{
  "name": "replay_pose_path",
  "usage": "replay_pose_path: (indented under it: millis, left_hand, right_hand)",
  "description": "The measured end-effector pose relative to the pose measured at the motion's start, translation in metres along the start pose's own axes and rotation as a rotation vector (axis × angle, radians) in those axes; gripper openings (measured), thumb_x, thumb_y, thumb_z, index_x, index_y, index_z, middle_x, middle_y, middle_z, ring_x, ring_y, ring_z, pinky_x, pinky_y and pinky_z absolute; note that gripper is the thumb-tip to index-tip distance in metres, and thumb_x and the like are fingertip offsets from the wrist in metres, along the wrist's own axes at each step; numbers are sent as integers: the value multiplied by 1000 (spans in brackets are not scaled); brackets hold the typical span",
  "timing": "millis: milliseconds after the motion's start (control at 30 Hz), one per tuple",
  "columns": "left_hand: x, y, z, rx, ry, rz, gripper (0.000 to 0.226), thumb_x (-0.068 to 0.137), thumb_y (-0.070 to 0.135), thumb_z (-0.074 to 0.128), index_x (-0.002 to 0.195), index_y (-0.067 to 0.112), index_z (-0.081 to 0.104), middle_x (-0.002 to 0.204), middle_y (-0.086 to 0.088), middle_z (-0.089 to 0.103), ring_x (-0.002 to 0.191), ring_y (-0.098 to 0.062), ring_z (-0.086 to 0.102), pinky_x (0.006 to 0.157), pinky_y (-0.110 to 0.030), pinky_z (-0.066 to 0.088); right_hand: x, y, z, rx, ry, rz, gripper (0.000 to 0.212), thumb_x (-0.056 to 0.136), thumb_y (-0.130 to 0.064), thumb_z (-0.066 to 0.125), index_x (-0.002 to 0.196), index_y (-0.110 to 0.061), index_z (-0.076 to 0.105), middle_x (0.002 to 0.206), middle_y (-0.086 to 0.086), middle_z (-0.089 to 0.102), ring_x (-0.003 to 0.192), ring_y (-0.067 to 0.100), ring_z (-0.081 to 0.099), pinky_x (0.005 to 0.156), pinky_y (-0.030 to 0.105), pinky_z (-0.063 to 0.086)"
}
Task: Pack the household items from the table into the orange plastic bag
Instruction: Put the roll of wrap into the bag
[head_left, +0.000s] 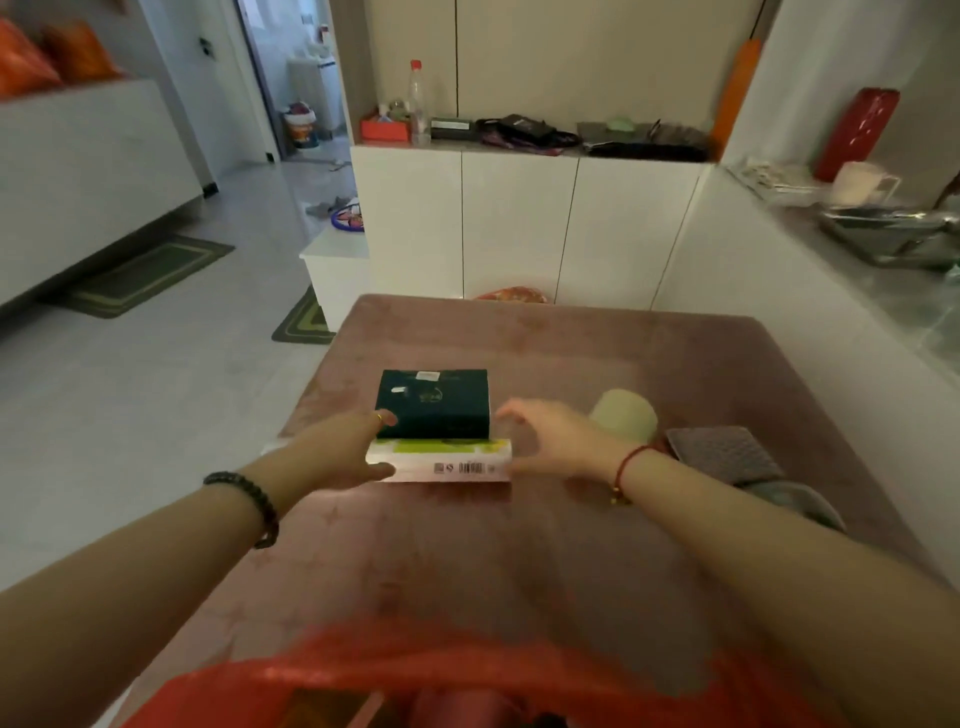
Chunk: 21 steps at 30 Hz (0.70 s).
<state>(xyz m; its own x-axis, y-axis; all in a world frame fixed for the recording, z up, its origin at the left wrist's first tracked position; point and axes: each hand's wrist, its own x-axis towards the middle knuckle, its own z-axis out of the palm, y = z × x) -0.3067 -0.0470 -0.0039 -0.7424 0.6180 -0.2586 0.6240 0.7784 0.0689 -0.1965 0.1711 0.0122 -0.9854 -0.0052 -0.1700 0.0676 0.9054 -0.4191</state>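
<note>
A: Both hands open. Left hand (358, 457) touches the stack's left side; right hand (556, 441) is just beside it, holding nothing.
B: Stack?
A: Dark green box (434, 402) on white pack (441, 460), mid-worktop (467, 561). Orange bag (467, 675) at near edge. Best to clamp the lower pack from both sides and keep it level.

The orange bag (467, 675) is blurred and cut off below; its contents perhaps boxes.

A white cabinet (519, 218) stands against the far wall. On its top sit a clear bottle (418, 104) with a red cap, a red box (385, 130) and dark clutter. Two green mats (140, 275) lie on the pale floor. A red package (857, 132) leans at the right.
</note>
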Motion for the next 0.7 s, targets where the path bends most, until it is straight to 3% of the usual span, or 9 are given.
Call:
replay_pose_path:
  millis: [100,200,333,533,633,700]
  left_hand:
    - [15,-12,27,148,-66,-31,73,84,40,59,144,19,21,144,-5,41,124,-23,47,102,-35,42]
    - [25,-20,42,228,-35,-48,76,80,39,64,142,19,25,143,-3,38,125,-24,43,102,-35,41]
    - [28,-20,44,231,-47,-33,74,72,40,71,131,17,34,131,-4,46,116,-24,49,94,-34,45]
    - [-20,-6,41,238,-212,118,67,76,44,64,131,23,32,125,-4,56,108,-24,57,88,-36,49]
    - [-58,4,7,149,-86,200,63,78,48,61,133,30,35,125,1,54,107,-19,56,86,-34,49]
    - [-83,15,-24,155,150,326,63,75,54,59,132,34,39,120,3,58,101,-19,60,79,-32,50]
  right_hand:
    - [32,4,39,-205,-92,-32,57,83,-32,63,133,-20,37,132,7,48,117,24,48,94,37,44]
    - [47,8,61,-328,-73,6,65,84,-28,62,139,-17,28,137,10,42,124,28,41,100,41,41]
    - [46,5,71,-514,-79,-8,64,80,-31,64,133,-9,35,133,14,39,121,30,39,98,40,38]
    - [-10,-7,67,-345,-303,76,79,77,-34,67,137,-8,24,132,14,47,117,30,50,91,36,45]
    - [-54,-20,31,-305,-251,68,70,78,-37,64,132,-10,29,126,11,52,111,28,53,88,33,45]
    - [-83,-41,3,-174,-184,48,62,77,-42,67,125,-16,37,115,2,55,100,21,55,83,30,46]
